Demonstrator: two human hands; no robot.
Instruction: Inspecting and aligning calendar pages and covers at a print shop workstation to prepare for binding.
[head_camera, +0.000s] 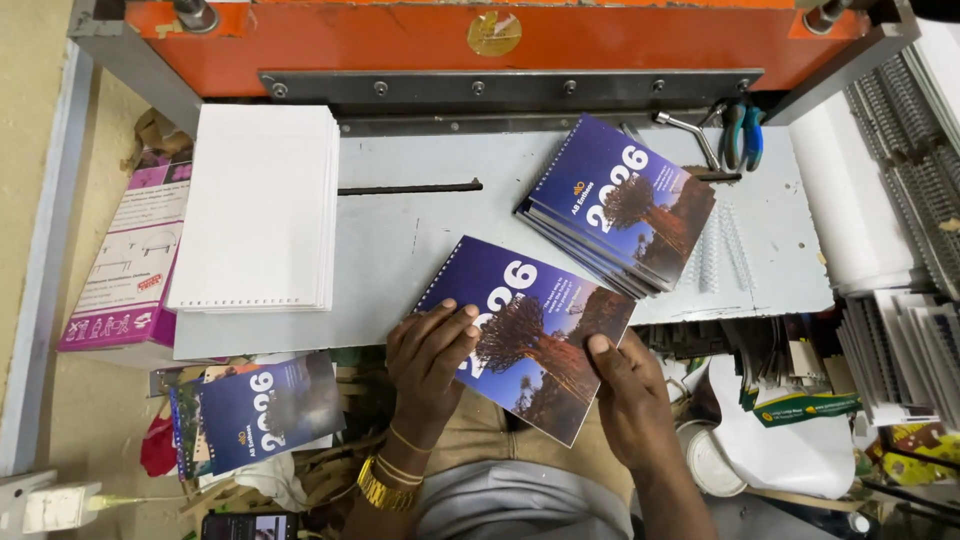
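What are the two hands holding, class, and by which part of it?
A blue calendar booklet: the left hand lies flat on its cover, and the right hand grips its right edge.
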